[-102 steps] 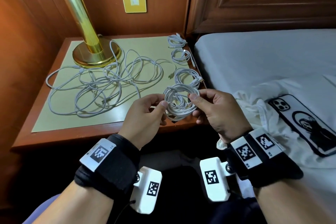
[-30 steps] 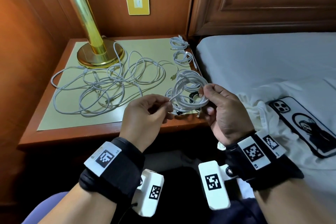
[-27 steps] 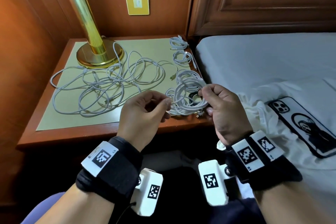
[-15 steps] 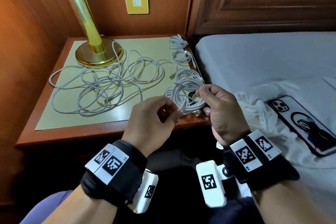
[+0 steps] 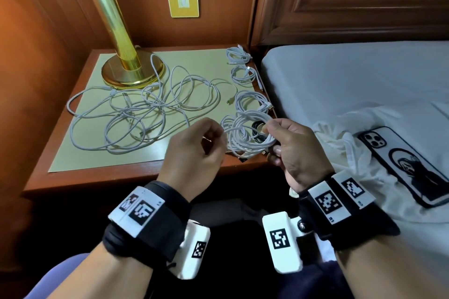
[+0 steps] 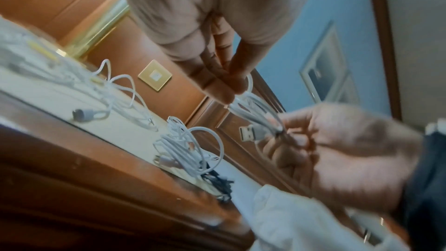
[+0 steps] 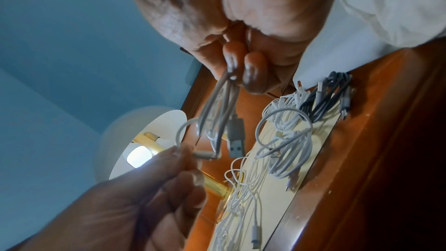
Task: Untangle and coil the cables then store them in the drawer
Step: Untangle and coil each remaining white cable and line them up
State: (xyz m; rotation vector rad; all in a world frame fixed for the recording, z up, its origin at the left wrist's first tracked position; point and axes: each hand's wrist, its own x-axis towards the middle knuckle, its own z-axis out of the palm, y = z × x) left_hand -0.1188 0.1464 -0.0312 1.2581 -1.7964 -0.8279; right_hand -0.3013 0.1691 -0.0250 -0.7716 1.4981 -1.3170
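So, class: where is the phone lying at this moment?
In the head view, the phone lies at the right on the white cloth on the bed.

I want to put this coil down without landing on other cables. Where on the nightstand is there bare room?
Bare mat shows along the front edge, below the tangled cables, and at the back between the lamp base and the small coils. The right edge is crowded with finished coils.
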